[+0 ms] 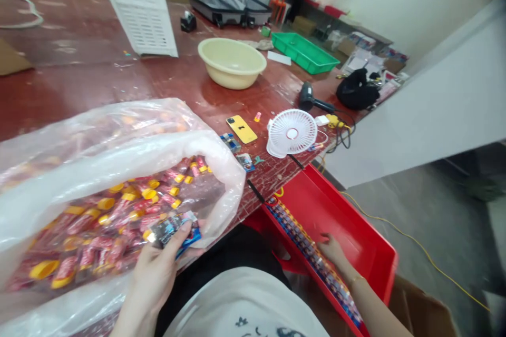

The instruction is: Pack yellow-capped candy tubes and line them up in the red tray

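The person's left hand (158,268) grips printed packets (168,230) above the near-left bag (231,171) of yellow-capped bottles (118,216). Rightward, the right hand (332,248) is beside a packed row (303,244) inside the red tray (366,239); its finger grip cannot be told.

The left picture edge cuts off the plastic bag (138,155).

A bag (205,142) lies on the table (158,76), left of phone (242,129) and fan (292,133); a tray (336,210) sits right, seemingly lower.
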`<act>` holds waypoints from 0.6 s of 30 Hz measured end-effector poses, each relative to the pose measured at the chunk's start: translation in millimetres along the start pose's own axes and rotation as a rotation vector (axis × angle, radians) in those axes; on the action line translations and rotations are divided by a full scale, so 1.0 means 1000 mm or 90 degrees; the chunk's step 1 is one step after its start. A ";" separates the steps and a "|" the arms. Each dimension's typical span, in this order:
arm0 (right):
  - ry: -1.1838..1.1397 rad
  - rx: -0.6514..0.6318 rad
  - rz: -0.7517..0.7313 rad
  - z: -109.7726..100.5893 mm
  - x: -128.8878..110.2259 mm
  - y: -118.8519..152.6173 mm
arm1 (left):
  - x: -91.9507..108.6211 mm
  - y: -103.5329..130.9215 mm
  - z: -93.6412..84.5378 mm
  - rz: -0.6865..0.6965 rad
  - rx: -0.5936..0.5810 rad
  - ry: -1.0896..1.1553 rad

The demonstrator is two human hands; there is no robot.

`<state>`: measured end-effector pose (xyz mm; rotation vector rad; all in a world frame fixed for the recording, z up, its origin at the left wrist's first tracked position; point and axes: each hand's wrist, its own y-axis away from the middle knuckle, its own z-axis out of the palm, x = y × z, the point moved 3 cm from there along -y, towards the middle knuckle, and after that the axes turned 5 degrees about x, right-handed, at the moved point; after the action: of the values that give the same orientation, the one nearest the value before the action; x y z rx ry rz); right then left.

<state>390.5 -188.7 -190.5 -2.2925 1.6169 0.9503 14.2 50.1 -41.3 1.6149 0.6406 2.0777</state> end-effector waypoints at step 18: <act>-0.021 -0.351 -0.737 0.184 -0.364 0.180 | 0.026 0.011 -0.082 0.060 0.174 0.087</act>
<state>82.3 113.7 -81.3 -2.8220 -0.1946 1.0908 -71.7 48.7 -32.2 1.6847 0.9487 2.2641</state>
